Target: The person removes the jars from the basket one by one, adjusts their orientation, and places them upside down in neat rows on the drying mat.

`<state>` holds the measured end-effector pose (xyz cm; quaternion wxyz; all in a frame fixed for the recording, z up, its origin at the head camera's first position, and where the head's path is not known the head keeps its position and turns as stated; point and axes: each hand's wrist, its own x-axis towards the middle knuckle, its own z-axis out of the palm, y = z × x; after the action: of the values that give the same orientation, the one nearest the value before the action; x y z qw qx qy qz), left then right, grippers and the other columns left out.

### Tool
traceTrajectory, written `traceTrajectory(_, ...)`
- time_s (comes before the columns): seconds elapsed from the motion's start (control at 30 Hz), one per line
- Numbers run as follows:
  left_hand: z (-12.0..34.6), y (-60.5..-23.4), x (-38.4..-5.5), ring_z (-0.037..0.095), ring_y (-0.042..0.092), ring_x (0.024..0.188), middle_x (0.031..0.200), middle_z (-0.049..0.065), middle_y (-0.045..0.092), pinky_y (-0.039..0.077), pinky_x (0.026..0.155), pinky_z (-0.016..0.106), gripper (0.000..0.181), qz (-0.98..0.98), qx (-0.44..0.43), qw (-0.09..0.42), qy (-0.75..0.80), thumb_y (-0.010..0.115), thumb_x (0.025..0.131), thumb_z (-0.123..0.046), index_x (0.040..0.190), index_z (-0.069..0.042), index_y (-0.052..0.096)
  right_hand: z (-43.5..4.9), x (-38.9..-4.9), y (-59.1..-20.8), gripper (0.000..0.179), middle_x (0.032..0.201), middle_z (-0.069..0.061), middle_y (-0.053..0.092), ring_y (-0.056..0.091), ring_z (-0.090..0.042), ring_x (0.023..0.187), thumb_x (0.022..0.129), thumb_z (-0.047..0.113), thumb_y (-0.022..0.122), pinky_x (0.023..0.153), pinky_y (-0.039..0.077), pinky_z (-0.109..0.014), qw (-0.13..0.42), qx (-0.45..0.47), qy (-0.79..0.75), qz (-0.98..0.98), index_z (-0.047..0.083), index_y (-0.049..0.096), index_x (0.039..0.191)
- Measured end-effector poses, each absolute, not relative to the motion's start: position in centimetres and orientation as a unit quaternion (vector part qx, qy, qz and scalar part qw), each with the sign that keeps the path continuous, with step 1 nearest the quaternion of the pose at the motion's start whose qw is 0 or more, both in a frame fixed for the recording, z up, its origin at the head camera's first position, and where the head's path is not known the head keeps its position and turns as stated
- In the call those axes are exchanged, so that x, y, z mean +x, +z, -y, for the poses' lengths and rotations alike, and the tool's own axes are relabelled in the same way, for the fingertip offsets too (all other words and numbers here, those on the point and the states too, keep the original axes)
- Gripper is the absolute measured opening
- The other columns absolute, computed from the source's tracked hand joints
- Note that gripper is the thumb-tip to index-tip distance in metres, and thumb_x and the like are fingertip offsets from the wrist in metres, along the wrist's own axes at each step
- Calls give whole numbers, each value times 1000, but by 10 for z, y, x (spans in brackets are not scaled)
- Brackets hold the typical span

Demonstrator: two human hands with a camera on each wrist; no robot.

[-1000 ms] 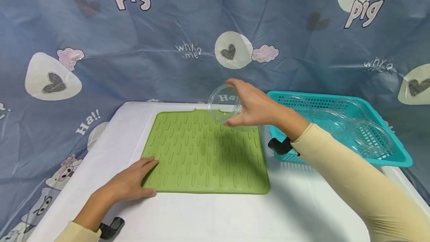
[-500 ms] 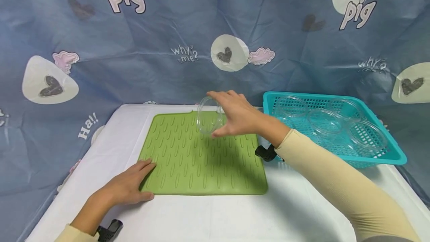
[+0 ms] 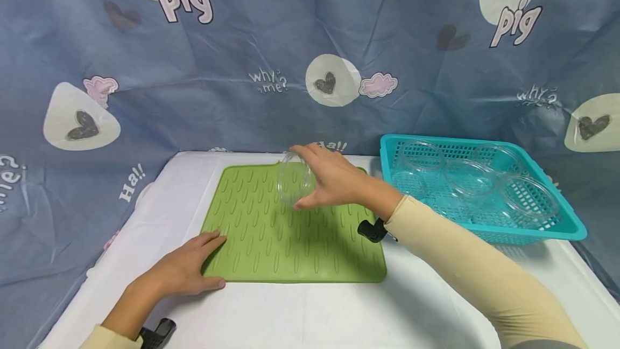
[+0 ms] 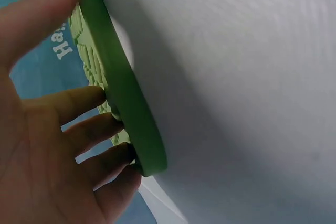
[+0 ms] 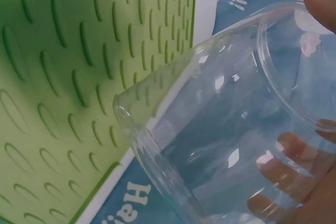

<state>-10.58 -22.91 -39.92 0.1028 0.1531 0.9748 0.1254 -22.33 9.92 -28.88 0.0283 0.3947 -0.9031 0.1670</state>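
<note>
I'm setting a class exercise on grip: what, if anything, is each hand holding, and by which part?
The right hand holds a clear container by its side wall. The left hand only touches the green mat at its left edge.

The left fingers touch a green mat lying on a white surface.

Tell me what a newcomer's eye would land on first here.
Probably the bright green mat, in the middle of the white table, with the left hand at its near left corner. Above it, the right hand holds a clear cup on its side. Then the turquoise basket, to the right.
</note>
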Motion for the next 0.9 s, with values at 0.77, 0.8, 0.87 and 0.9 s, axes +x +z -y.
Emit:
traceTrajectory(0.77, 201, -357, -125, 50, 44, 135, 146, 28, 48, 40, 108, 66, 57, -953, 179, 1, 243, 65, 95, -25, 142, 3, 48, -104, -216, -305, 117, 140, -11, 58, 63, -29, 119, 62, 67, 84, 96, 56, -44, 34, 392, 152, 907, 7, 34, 149)
traceTrajectory(0.8, 195, -352, -128, 48, 44, 137, 147, 27, 48, 40, 108, 66, 56, -948, 186, -17, 259, 66, 96, -24, 143, 0, 48, -104, -215, -306, 116, 138, -11, 60, 64, -28, 116, 61, 67, 84, 95, 56, -44, 37, 394, 150, 906, 7, 35, 148)
traceTrajectory(0.87, 184, -345, -132, 45, 43, 138, 149, 22, 47, 39, 109, 65, 56, -935, 203, -53, 286, 67, 94, -23, 143, -4, 49, -105, -213, -307, 114, 136, -10, 61, 65, -27, 115, 61, 67, 84, 94, 57, -43, 41, 395, 150, 905, 8, 38, 147)
traceTrajectory(0.9, 178, -343, -134, 43, 44, 139, 150, 20, 47, 40, 109, 65, 56, -928, 215, -70, 296, 69, 93, -21, 143, -6, 49, -106, -212, -308, 114, 136, -10, 61, 64, -27, 116, 61, 67, 84, 96, 56, -43, 42, 396, 150, 905, 7, 38, 147)
